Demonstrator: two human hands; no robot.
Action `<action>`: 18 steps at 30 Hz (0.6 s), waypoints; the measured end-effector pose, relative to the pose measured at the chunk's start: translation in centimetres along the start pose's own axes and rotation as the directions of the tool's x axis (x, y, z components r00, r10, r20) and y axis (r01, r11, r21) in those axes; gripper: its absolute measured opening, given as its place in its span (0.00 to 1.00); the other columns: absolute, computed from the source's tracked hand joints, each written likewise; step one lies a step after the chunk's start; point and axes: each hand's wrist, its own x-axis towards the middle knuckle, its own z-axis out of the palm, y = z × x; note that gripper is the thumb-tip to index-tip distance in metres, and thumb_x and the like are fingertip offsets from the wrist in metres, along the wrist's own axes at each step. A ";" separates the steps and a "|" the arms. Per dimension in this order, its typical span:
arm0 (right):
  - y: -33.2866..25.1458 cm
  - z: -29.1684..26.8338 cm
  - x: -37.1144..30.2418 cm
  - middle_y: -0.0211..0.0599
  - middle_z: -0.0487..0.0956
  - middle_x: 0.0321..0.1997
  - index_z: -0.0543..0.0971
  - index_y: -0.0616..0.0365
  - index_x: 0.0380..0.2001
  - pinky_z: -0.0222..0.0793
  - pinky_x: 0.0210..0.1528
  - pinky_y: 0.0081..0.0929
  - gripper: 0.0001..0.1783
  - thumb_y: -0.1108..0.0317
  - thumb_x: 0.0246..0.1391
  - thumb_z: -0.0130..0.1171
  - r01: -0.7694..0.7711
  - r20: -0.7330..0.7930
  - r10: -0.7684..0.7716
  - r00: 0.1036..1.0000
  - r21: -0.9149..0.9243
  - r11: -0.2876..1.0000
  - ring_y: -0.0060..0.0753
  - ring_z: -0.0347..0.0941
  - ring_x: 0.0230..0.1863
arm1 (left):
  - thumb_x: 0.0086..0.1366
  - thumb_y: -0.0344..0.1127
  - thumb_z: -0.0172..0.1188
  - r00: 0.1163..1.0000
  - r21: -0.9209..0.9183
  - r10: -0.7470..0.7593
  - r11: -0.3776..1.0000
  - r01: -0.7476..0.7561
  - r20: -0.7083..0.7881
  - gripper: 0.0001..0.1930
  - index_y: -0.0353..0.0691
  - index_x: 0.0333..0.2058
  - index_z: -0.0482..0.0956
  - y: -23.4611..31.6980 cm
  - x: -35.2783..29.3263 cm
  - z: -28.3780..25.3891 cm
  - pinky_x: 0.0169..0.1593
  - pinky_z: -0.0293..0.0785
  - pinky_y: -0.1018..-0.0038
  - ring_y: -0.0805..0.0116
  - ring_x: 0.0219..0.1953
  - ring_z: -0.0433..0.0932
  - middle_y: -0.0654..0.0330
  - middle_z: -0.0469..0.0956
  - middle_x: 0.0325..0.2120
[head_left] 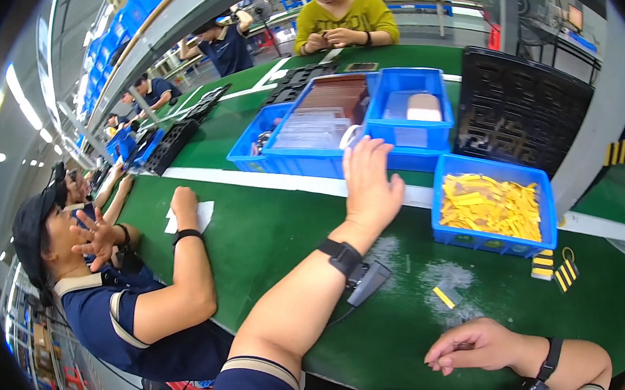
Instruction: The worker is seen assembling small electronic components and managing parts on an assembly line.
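My left hand [373, 182] reaches forward with its fingers stretched out, at the near edge of a blue bin [307, 166] of flat clear pieces and brown sheets. A white ring-shaped piece [350, 136] is close to its fingertips; I cannot tell if they touch. My right hand [474, 348] hovers low over the green table [358, 355], fingers loosely bent and nothing visible in them. Nearest to it lies a small grey rectangular piece with a yellow strip [445, 297], amid whitish smudges. To the right, a blue bin [486, 244] holds many yellow strips [490, 203].
Another blue bin [415, 85] with a pale block stands behind. A black molded tray [521, 109] leans upright by a grey post [606, 109]. Black-and-yellow striped tags [555, 270] lie at right. One co-worker [139, 306] sits close on my left; another [346, 20] works across the table.
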 end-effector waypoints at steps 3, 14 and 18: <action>0.4 0.1 0.2 0.31 0.77 0.33 0.73 0.62 0.45 0.68 0.39 0.15 0.13 0.72 0.55 0.52 0.011 0.015 -0.010 1.000 -0.027 1.000 0.16 0.73 0.35 | 0.43 0.29 0.56 1.000 0.018 0.004 1.000 -0.004 -0.001 0.24 0.38 0.44 0.66 -0.4 -0.2 -0.1 0.61 0.44 0.52 0.52 0.57 0.58 0.52 0.65 0.46; -8.4 5.3 -2.4 0.38 0.76 0.34 0.76 0.61 0.39 0.68 0.39 0.19 0.10 0.71 0.53 0.54 0.646 0.043 -0.669 0.742 -0.310 0.697 0.28 0.73 0.33 | 0.44 0.29 0.57 1.000 0.082 0.028 0.996 -0.029 0.014 0.24 0.39 0.44 0.68 -1.0 0.1 0.0 0.60 0.47 0.56 0.53 0.56 0.60 0.53 0.68 0.46; -10.4 6.9 -4.2 0.53 0.71 0.44 0.73 0.69 0.42 0.67 0.43 0.33 0.13 0.72 0.55 0.49 0.798 0.139 -0.786 0.602 -0.129 0.589 0.47 0.70 0.43 | 0.44 0.29 0.56 1.000 0.060 0.025 0.998 -0.026 0.012 0.23 0.40 0.44 0.68 -0.9 0.3 0.1 0.60 0.47 0.57 0.56 0.55 0.61 0.55 0.68 0.45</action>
